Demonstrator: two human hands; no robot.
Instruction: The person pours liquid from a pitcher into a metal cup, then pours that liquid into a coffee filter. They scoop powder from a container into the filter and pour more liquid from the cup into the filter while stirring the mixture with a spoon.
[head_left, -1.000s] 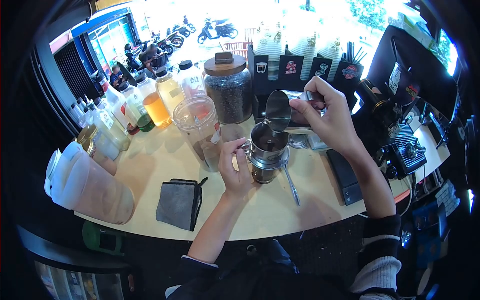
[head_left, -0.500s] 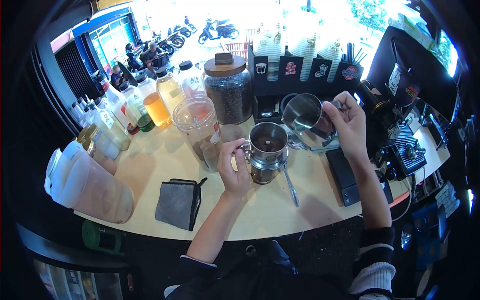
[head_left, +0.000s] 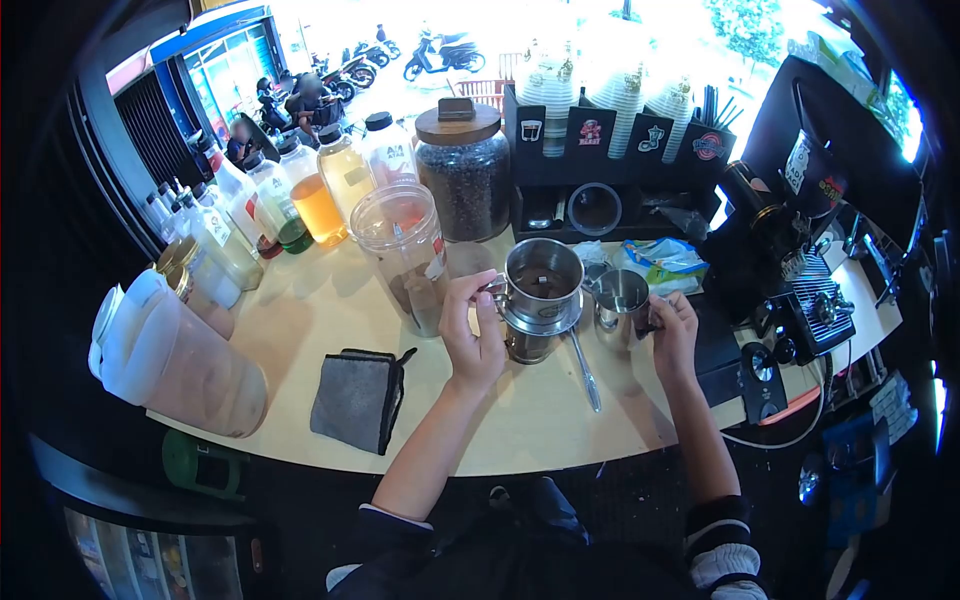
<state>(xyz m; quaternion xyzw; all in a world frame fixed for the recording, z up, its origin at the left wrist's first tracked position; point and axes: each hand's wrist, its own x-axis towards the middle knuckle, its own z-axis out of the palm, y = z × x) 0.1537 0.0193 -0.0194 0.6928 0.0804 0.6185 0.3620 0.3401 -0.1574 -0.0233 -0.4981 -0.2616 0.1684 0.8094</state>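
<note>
My left hand [head_left: 474,335] pinches the small handle of a metal drip filter [head_left: 545,272], which sits on top of a glass [head_left: 530,346]. Dark liquid with a small light fitting shows inside the filter. To the right, my right hand [head_left: 675,335] grips the handle of a small steel pitcher [head_left: 621,300], now upright and low by the counter. Between the glass and the pitcher lies a metal spoon [head_left: 586,374]. Left of the filter stands a clear plastic container [head_left: 405,255] with brown powder inside.
A folded grey cloth [head_left: 356,402] lies on the wooden counter [head_left: 290,375]. Bottles [head_left: 317,200] and a large pitcher [head_left: 185,360] line the left. Behind are a bean jar [head_left: 464,180] and a cup rack [head_left: 592,135]; a black grinder [head_left: 750,240] stands right. Two people sit outside.
My right hand has lowered the steel pitcher and brought it from tilted to upright, near the counter. My left hand remains at the filter's handle. The view has shifted slightly.
</note>
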